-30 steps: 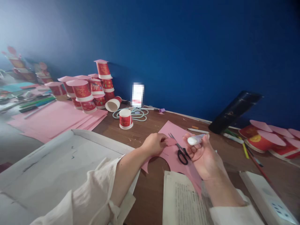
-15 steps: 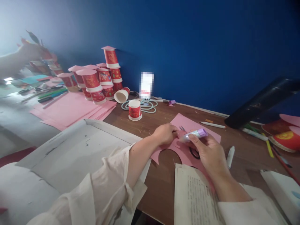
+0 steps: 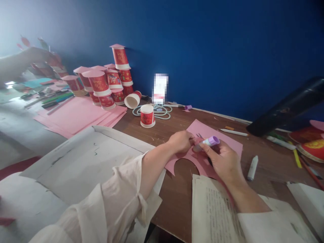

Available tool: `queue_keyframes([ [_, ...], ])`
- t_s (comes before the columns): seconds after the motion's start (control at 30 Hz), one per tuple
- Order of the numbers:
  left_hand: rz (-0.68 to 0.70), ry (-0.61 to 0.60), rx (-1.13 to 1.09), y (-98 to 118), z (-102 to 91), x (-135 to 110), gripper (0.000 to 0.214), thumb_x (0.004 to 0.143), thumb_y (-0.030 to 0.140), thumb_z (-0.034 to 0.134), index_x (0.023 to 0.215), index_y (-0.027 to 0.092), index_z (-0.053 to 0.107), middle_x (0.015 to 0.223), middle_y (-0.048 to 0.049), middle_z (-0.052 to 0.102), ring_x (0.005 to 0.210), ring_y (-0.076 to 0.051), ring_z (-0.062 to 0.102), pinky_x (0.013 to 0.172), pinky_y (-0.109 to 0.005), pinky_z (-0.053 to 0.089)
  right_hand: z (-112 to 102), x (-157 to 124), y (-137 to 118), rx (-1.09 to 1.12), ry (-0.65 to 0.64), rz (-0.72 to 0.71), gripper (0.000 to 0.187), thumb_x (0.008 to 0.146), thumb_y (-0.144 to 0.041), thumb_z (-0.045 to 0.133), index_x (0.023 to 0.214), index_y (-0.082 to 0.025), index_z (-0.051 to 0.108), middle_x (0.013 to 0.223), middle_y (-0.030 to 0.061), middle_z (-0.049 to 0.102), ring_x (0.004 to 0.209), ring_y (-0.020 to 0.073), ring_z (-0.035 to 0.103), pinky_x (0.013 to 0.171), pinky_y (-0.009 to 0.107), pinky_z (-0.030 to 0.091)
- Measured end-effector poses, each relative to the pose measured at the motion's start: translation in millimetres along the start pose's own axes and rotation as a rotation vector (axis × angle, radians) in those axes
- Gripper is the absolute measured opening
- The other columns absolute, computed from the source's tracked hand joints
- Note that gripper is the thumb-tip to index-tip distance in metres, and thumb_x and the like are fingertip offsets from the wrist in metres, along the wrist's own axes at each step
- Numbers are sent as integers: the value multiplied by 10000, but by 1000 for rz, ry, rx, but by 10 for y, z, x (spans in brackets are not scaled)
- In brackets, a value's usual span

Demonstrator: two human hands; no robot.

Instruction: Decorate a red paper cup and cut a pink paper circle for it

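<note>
My right hand [image 3: 225,163] grips a glue stick [image 3: 209,141] with a purple base, its clear end tilted down to the left. That end is against or just over a small pink-red piece of paper [image 3: 198,140]. My left hand [image 3: 181,141] is closed, its fingertips pinching the edge of this piece. Beneath both hands lies a pink paper sheet [image 3: 229,139] with a curved cut-out in its near edge. Scissors [image 3: 199,135] rest on the sheet, mostly hidden behind the paper piece and my right hand.
A red paper cup [image 3: 147,116] stands upside down before a coiled cable [image 3: 165,112]. Stacked cups with pink tops [image 3: 100,82] and pink sheets [image 3: 76,116] are at left. A marker [image 3: 252,168], a black tube [image 3: 286,106] and printed pages [image 3: 215,206] lie right. Another person's arm [image 3: 22,62] reaches in far left.
The glue stick has tilted more upright and shifted slightly left over the paper piece. My left hand keeps its pinch. The view has shifted a little, and the other person's hand moved slightly.
</note>
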State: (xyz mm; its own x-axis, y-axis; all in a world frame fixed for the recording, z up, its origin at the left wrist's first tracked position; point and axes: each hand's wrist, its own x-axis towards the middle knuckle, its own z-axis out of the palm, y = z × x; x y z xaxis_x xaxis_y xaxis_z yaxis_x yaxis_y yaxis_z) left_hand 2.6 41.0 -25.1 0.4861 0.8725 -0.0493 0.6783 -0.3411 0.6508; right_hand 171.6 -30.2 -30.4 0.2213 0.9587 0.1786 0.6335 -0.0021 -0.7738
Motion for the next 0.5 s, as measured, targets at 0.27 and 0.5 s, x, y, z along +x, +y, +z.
queue_keyframes([
  [0.27,-13,-3,-56,15,-2,-9,338,924,415,492,777,201,708,852,-47,673,802,-168,581,741,-260,447,43,-9,-22,-112,34,-112,507,783,-669,644,1045,-248,751,907,72,781,821,258,719,705,325,509],
  [0.5,5,25,-81,14,2,-33,307,905,348,495,756,186,709,872,-48,687,799,-160,586,763,-254,454,35,-18,-77,-137,-22,-136,445,809,-634,635,1024,-261,746,913,59,783,830,250,716,708,322,499],
])
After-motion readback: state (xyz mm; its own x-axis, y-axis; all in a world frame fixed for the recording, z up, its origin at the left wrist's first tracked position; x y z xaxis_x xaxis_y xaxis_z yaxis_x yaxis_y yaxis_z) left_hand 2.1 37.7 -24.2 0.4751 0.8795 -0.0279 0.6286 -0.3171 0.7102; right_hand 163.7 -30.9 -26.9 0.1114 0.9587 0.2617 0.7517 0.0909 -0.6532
